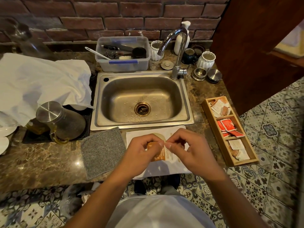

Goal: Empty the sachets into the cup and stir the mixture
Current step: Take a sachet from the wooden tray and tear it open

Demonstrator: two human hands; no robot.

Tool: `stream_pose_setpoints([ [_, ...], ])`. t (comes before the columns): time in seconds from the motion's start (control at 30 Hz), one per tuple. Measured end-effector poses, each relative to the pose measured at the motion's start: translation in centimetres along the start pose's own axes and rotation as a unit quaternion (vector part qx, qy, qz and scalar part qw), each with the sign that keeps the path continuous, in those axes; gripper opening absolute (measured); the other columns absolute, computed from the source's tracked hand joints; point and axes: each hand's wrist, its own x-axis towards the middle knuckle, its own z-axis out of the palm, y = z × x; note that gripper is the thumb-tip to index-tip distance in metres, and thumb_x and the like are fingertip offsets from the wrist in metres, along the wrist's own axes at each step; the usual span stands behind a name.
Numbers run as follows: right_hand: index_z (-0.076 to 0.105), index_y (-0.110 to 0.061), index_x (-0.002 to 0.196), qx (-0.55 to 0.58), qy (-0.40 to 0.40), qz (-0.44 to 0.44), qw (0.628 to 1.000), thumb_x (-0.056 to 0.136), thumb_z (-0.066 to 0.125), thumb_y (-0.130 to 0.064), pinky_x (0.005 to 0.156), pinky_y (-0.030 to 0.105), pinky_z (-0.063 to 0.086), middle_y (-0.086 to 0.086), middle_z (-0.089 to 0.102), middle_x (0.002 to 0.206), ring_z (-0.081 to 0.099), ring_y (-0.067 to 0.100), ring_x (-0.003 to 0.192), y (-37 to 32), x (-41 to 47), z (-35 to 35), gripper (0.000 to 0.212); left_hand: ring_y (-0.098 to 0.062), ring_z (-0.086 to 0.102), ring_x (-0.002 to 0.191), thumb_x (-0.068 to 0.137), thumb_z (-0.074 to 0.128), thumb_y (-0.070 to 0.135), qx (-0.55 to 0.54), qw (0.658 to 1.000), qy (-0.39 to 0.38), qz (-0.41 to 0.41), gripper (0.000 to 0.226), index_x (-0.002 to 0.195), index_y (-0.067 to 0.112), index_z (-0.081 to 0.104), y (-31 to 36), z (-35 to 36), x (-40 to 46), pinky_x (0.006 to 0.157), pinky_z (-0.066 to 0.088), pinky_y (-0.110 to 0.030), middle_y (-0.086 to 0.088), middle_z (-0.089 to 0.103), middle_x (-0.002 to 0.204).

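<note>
An orange and white sachet (160, 153) hangs between both hands over the counter's front edge. My left hand (141, 153) pinches its top left corner and my right hand (190, 150) pinches the top right, fingertips almost touching. Behind the hands, the pale rim of a cup (158, 135) shows on a white cloth (136, 137); most of the cup is hidden. A wooden tray (209, 106) on the right holds several more sachets in three compartments: orange-white at the far end, red in the middle, white at the near end.
A steel sink (141, 99) with a curved tap (176, 46) lies just beyond the cup. A grey cloth (102, 150) lies left of my hands. A glass jug with steel lid (57, 120) stands on a black mat. A plastic tub (123, 53) and jars (205, 60) line the brick wall.
</note>
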Motion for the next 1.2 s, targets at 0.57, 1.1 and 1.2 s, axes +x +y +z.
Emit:
stream_pose_setpoints([
  [0.57, 0.074, -0.020, 0.092, 0.012, 0.047, 0.034, 0.998, 0.089, 0.077, -0.021, 0.066, 0.026, 0.052, -0.014, 0.068, 0.082, 0.063, 0.013, 0.079, -0.1, -0.5, 0.4, 0.004, -0.006, 0.064, 0.062, 0.088, 0.070, 0.027, -0.125, 0.989, 0.021, -0.082, 0.016, 0.078, 0.019, 0.079, 0.6, 0.2, -0.3, 0.060, 0.051, -0.016, 0.002, 0.072, 0.069],
  [1.1, 0.071, -0.014, 0.095, 0.123, -0.048, 0.090, 0.987, 0.094, 0.071, -0.027, 0.072, 0.035, 0.052, 0.004, 0.068, 0.083, 0.062, 0.026, 0.079, 0.4, -1.1, -0.1, 0.013, -0.006, 0.059, 0.055, 0.088, 0.073, 0.020, -0.121, 0.991, -0.025, -0.052, 0.010, 0.086, 0.012, 0.078, 0.6, 0.1, -0.5, 0.054, 0.047, -0.017, 0.002, 0.066, 0.063],
  [1.2, 0.071, -0.013, 0.099, 0.119, -0.061, 0.056, 0.989, 0.097, 0.068, -0.022, 0.073, 0.039, 0.053, 0.002, 0.069, 0.084, 0.063, 0.023, 0.079, 0.4, -1.1, -0.2, 0.009, -0.002, 0.057, 0.053, 0.089, 0.069, 0.018, -0.117, 0.991, -0.024, -0.051, 0.011, 0.082, 0.017, 0.078, 0.4, 0.3, -0.6, 0.053, 0.045, -0.013, 0.006, 0.066, 0.062],
])
